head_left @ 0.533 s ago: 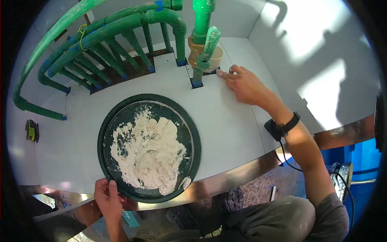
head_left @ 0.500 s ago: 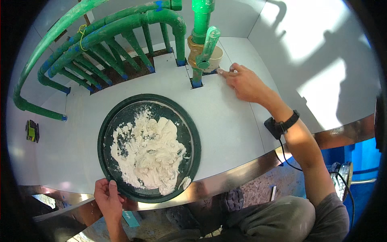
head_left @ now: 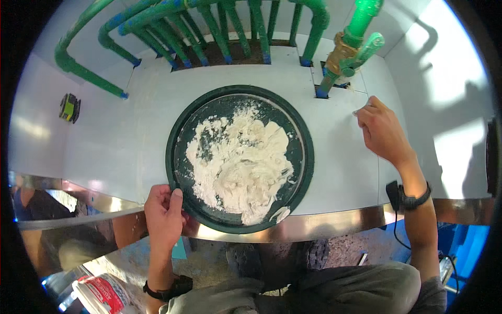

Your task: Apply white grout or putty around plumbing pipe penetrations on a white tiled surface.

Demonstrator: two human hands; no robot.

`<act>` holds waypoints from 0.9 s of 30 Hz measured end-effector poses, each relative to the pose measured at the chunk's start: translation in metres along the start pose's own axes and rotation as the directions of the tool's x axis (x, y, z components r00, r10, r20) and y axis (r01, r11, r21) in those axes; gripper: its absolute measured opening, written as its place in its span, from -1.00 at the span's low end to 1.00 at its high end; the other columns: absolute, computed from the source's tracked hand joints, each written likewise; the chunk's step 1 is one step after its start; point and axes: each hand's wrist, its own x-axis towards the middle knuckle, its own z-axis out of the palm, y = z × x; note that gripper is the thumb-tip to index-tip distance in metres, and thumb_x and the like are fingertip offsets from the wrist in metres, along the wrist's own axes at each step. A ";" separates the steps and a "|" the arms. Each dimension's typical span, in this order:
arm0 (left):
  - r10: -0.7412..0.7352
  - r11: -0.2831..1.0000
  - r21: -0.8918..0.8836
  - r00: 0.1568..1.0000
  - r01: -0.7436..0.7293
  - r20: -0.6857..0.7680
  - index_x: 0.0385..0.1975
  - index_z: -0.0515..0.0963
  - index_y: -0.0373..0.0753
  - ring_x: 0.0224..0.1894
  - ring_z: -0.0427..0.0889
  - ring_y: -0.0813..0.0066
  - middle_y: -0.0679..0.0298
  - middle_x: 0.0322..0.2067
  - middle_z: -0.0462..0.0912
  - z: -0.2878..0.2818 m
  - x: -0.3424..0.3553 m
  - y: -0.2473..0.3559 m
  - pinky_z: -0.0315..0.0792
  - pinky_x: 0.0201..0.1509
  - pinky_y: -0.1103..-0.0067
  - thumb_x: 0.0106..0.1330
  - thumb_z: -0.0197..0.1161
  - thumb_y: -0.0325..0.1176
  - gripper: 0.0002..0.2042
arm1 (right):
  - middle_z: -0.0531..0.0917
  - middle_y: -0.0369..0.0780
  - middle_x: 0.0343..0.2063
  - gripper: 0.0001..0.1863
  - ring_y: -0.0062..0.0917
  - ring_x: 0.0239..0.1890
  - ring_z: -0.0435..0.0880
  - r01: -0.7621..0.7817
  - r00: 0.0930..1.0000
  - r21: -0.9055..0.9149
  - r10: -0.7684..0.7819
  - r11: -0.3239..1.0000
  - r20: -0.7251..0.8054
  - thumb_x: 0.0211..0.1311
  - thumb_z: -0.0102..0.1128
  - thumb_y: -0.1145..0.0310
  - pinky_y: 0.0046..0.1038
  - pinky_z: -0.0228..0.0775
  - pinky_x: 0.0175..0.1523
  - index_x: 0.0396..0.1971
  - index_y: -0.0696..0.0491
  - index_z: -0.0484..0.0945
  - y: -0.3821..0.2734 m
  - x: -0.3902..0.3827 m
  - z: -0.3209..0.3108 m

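A round dark green tray [head_left: 175, 137] rests on the pale panel, its near rim reaching the panel's front edge. In it lies a heap of off-white paste [head_left: 250, 183] with dry white powder along its far and left sides. My left hand [head_left: 163, 213] grips the tray's near left rim, thumb on top and fingers beneath. Over the panel to the right of the tray is my right hand [head_left: 384, 128], fingers curled together and whitish at the tips. Whether those fingers hold anything small is hidden. The closest thing to it is a green pipe with a brass valve [head_left: 337, 56].
Several green pipes [head_left: 209, 34] rise through a cutout at the back. A small green-and-black tool [head_left: 69, 108] stands at the far left. A metallic strip [head_left: 334, 224] edges the panel. Below left is a white and red bucket [head_left: 102, 295]; blue containers [head_left: 473, 261] stand lower right.
My right hand has drawn back from beside the valve pipe, and its fingers have curled in. The view has shifted left and down; my left hand still grips the tray.
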 end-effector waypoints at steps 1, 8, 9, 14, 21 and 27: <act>-0.010 1.000 0.003 1.000 0.011 -0.014 -0.19 0.46 -0.36 -0.65 0.45 0.69 0.31 -0.50 0.54 -0.002 -0.001 0.001 0.36 -0.63 0.67 0.48 0.22 -0.37 -0.83 | 0.68 -0.14 -0.38 -0.81 -0.19 -0.11 0.57 0.016 1.000 0.007 -0.016 1.000 0.002 -0.06 0.10 0.65 -0.26 0.50 -0.01 -0.39 0.18 0.59 -0.016 -0.003 -0.003; 0.025 1.000 0.011 1.000 -0.025 -0.001 -0.20 0.46 -0.37 -0.68 0.46 0.67 0.31 -0.53 0.55 -0.004 -0.001 -0.001 0.36 -0.65 0.66 0.46 0.24 -0.37 -0.82 | 0.64 -0.18 -0.44 -0.63 -0.19 -0.17 0.58 0.386 0.922 0.629 -0.301 0.675 -0.244 -0.07 0.09 0.68 -0.24 0.52 -0.11 -0.18 0.12 0.59 -0.124 0.005 0.002; 0.009 1.000 0.011 1.000 -0.009 -0.013 -0.20 0.46 -0.38 -0.68 0.46 0.67 0.30 -0.53 0.56 -0.004 -0.001 0.000 0.35 -0.65 0.66 0.46 0.24 -0.38 -0.82 | 0.63 -0.18 -0.46 -0.65 -0.20 -0.16 0.56 0.401 0.914 0.603 -0.343 0.690 -0.216 -0.07 0.11 0.66 -0.24 0.52 -0.12 -0.19 0.11 0.57 -0.132 0.008 0.006; -0.019 0.999 0.034 0.999 0.020 -0.031 -0.18 0.47 -0.41 -0.69 0.48 0.65 0.25 -0.53 0.59 -0.004 -0.001 0.007 0.35 -0.66 0.66 0.43 0.26 -0.40 -0.81 | 0.63 -0.17 -0.43 -0.68 -0.22 -0.15 0.52 0.433 0.892 0.539 -0.430 0.722 -0.141 -0.04 0.18 0.59 -0.23 0.53 -0.13 -0.19 0.09 0.49 -0.153 0.006 0.018; -0.039 0.997 0.068 0.997 0.043 -0.063 -0.19 0.50 -0.46 -0.67 0.52 0.61 0.20 -0.52 0.61 -0.003 0.002 0.007 0.40 -0.67 0.63 0.39 0.29 -0.41 -0.79 | 0.62 -0.17 -0.41 -0.70 -0.25 -0.11 0.53 0.343 0.934 0.664 -0.317 0.665 -0.165 0.07 0.27 0.50 -0.22 0.52 -0.12 -0.16 0.07 0.47 -0.164 0.006 0.024; 0.013 0.997 0.078 0.998 -0.009 -0.055 -0.22 0.50 -0.46 -0.68 0.48 0.62 0.20 -0.49 0.59 -0.002 0.007 -0.006 0.37 -0.69 0.63 0.40 0.29 -0.41 -0.80 | 0.57 -0.12 -0.35 -0.68 -0.17 -0.19 0.55 0.122 0.934 0.759 -0.333 0.640 0.130 0.02 0.40 0.42 -0.17 0.49 -0.08 -0.22 0.12 0.53 -0.172 0.007 0.012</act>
